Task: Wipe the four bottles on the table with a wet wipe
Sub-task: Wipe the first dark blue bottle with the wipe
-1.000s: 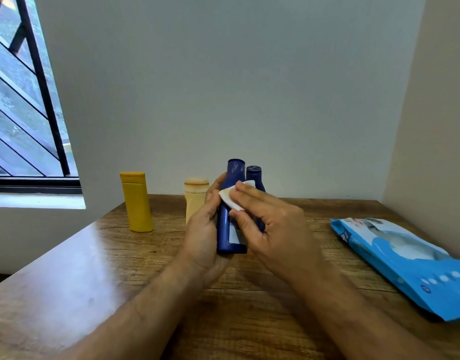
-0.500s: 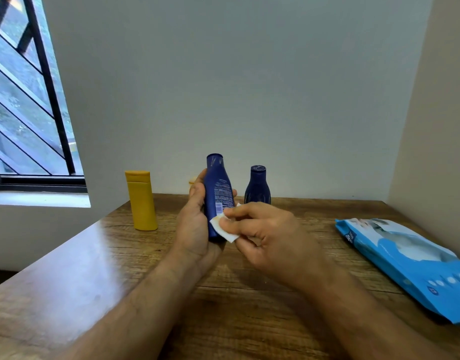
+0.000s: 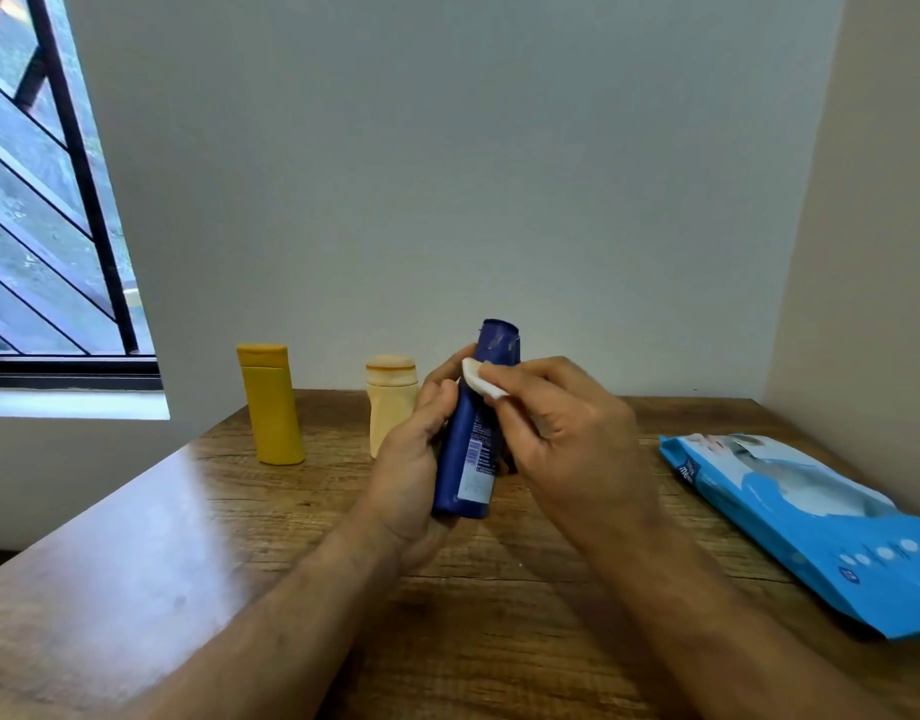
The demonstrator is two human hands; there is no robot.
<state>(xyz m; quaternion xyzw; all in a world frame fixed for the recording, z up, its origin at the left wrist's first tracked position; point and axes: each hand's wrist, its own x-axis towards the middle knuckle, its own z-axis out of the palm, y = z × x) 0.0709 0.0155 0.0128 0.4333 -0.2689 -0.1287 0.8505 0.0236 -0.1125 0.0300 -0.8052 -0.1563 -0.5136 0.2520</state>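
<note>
We are gripping the tall blue bottle (image 3: 468,439) above the table (image 3: 499,615) in our left hand (image 3: 411,459) while our right hand (image 3: 562,433) is pinching the wet wipe (image 3: 481,377) against its neck, leaving the yellow bottle (image 3: 272,405) and cream bottle (image 3: 390,400) seemingly waiting.

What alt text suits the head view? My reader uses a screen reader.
A person's left hand holds a dark blue bottle over a wooden table while the right hand presses a white wet wipe near its cap. A yellow bottle, a beige bottle and a blue wipes pack sit nearby.
</note>
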